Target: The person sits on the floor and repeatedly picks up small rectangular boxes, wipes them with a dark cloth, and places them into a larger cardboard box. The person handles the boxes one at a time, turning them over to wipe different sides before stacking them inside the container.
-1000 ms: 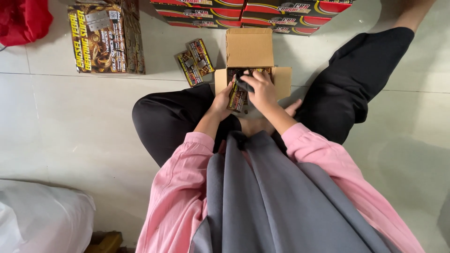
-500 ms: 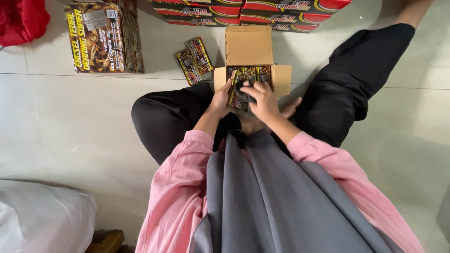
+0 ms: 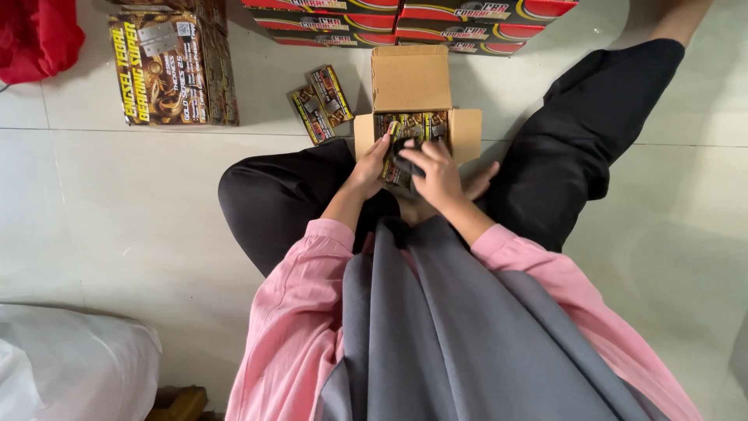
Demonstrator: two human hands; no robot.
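Dark, a small object (image 3: 407, 165) is gripped in the right hand (image 3: 438, 173) at the near edge of the carton (image 3: 413, 93). A packet (image 3: 392, 148), lengthwise toward the body, is held by the left hand (image 3: 368, 168); the carton lies just ahead of both hands.

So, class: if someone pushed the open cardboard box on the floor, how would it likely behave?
The cardboard box would probably slide rather than roll: it sits flat on smooth floor tiles. Packed with small packets, it likely feels weighty for its size. Its open flaps look bendable, so gripping the body seems safer.
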